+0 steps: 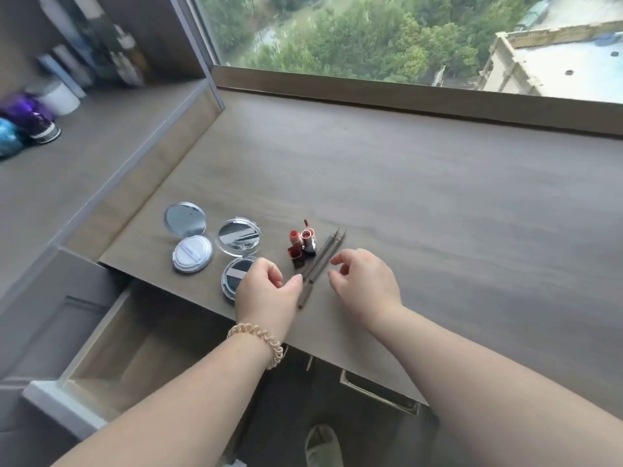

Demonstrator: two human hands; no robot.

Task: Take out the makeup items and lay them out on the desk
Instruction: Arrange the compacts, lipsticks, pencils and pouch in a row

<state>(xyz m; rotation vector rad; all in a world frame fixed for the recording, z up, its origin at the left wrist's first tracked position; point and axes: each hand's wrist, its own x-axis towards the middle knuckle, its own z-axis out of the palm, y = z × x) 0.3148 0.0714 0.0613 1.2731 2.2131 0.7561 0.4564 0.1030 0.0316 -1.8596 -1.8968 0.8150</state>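
On the grey-brown desk (438, 210) lie two open round compacts: a white cushion compact (190, 242) at the left and a clear powder compact (237, 251) beside it. Right of them stand small red lip products (301, 246), with one cap off. Two thin brown pencils (322, 261) lie side by side, tips pointing away. My left hand (268, 286), with a beige coil band on the wrist, hovers at the pencils' near ends and covers part of the clear compact. My right hand (362, 279) hovers just right of the pencils. Both hands have loosely curled fingers and hold nothing.
An open drawer (111, 348) juts out below the desk's left front edge. A lower counter at the left carries bottles, a white jar (59, 96) and purple and blue items (27, 123). A window sill (404, 96) bounds the desk's far side. A slippered foot (323, 443) shows below.
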